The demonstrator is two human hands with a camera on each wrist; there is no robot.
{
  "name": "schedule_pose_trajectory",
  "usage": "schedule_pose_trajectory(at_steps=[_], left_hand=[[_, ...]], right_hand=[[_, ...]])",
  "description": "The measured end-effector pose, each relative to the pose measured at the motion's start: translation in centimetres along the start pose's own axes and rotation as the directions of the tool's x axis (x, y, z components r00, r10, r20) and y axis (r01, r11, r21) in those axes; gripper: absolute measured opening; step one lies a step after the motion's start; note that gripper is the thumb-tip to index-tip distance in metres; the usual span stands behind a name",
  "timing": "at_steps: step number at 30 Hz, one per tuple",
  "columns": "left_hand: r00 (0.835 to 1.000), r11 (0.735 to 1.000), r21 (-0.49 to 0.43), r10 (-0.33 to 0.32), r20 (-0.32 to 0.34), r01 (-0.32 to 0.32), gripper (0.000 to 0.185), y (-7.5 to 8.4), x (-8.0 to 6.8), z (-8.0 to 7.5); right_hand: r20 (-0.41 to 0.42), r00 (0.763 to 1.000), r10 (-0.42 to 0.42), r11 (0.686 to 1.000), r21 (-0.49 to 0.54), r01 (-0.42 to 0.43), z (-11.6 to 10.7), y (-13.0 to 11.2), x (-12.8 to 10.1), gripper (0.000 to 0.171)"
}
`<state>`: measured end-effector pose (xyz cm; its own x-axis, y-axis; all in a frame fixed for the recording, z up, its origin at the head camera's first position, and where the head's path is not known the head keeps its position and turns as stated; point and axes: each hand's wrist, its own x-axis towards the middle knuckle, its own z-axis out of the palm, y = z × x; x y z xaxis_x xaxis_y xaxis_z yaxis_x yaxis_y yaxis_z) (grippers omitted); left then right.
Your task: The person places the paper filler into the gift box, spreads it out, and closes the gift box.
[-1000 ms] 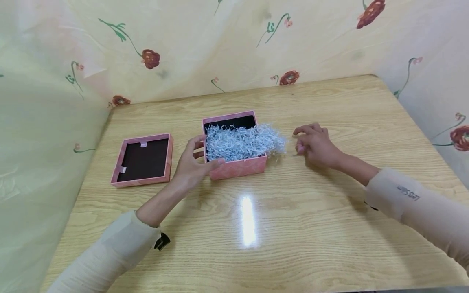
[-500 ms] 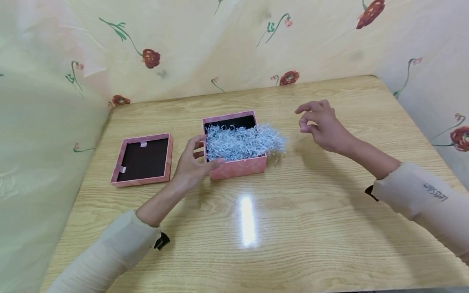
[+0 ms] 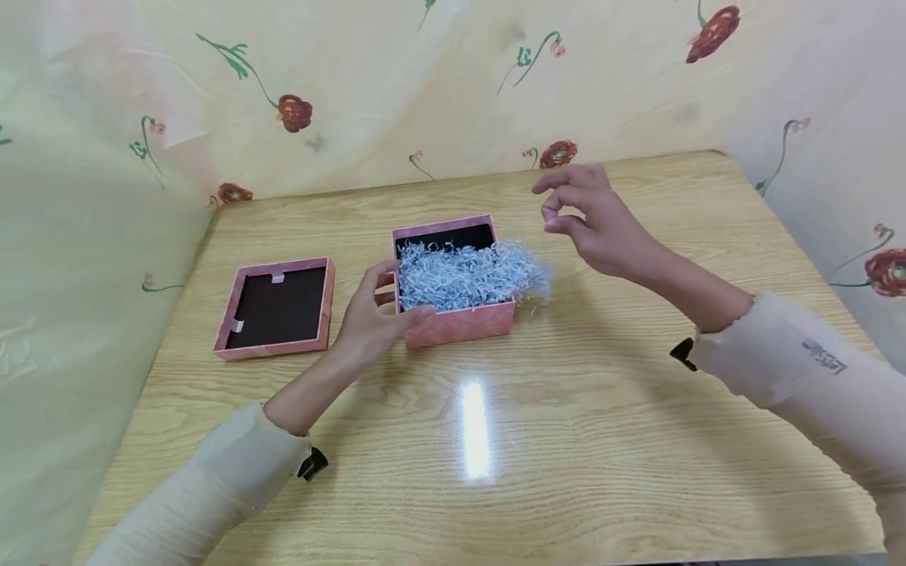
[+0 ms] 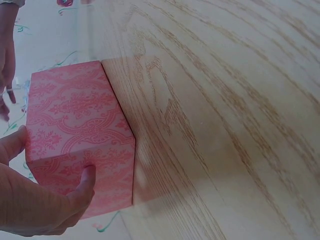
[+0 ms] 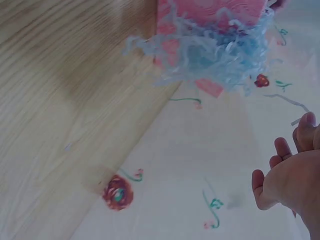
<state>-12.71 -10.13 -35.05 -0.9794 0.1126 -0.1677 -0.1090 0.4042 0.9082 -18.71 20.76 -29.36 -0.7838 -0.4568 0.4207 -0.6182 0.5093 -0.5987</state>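
A wooden table (image 3: pixel 566 440) fills the view, with a streak of glare nearest the viewer. Past it, the left hand (image 3: pixel 368 318) grips the near left corner of an open pink box (image 3: pixel 460 324): the thumb curls onto the box's front wall and the other fingers wrap its left side. The left wrist view shows the same clamp, thumb pressed on the patterned pink wall. Pale blue shredded paper (image 3: pixel 470 271) fills the box and spills over its right edge, just beyond the left fingertips. Left of that hand, apart from it, lies the box's lid (image 3: pixel 276 308), upside down, dark inside. Farther back and to the right, the right hand (image 3: pixel 602 224) is raised above the table, fingers curled with thumb and forefinger close together; a thin strip of paper shows at the fingertips in the right wrist view. Floral wallpaper (image 3: pixel 425 94) stands behind.
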Motion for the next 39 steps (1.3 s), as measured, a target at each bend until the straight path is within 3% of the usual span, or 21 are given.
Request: schedule_pose_trajectory(at_steps=[13, 21, 29, 31, 35, 39], left_hand=[[1.0, 1.0, -0.005, -0.001, 0.004, 0.001, 0.083, 0.0, 0.0, -0.1], [1.0, 1.0, -0.016, 0.009, 0.012, -0.009, 0.083, -0.2, 0.1, -0.2], [1.0, 1.0, -0.003, 0.005, 0.008, -0.005, 0.084, -0.2, 0.0, -0.1], [1.0, 1.0, 0.0, 0.005, 0.011, -0.005, 0.084, -0.2, 0.0, -0.1], [1.0, 1.0, 0.007, 0.003, 0.014, -0.003, 0.083, -0.1, 0.0, -0.2], [1.0, 1.0, 0.012, 0.004, 0.011, -0.005, 0.082, -0.1, 0.0, -0.2]], right_hand=[[0.037, 0.995, -0.094, 0.994, 0.05, 0.092, 5.3, -2.3, 3.7, 0.017], [0.148, 0.982, -0.113, 0.993, -0.022, 0.118, 8.9, -2.2, 4.4, 0.018], [0.249, 0.964, -0.094, 0.993, -0.047, 0.109, 9.8, -1.9, 4.4, 0.012], [0.287, 0.954, -0.092, 0.991, -0.066, 0.116, 10.0, -1.7, 4.2, 0.002], [0.416, 0.909, -0.009, 0.981, -0.173, 0.089, 10.2, -1.8, 4.1, 0.037], [0.546, 0.833, 0.093, 0.956, -0.281, 0.078, 10.6, -2.2, 4.3, 0.061]])
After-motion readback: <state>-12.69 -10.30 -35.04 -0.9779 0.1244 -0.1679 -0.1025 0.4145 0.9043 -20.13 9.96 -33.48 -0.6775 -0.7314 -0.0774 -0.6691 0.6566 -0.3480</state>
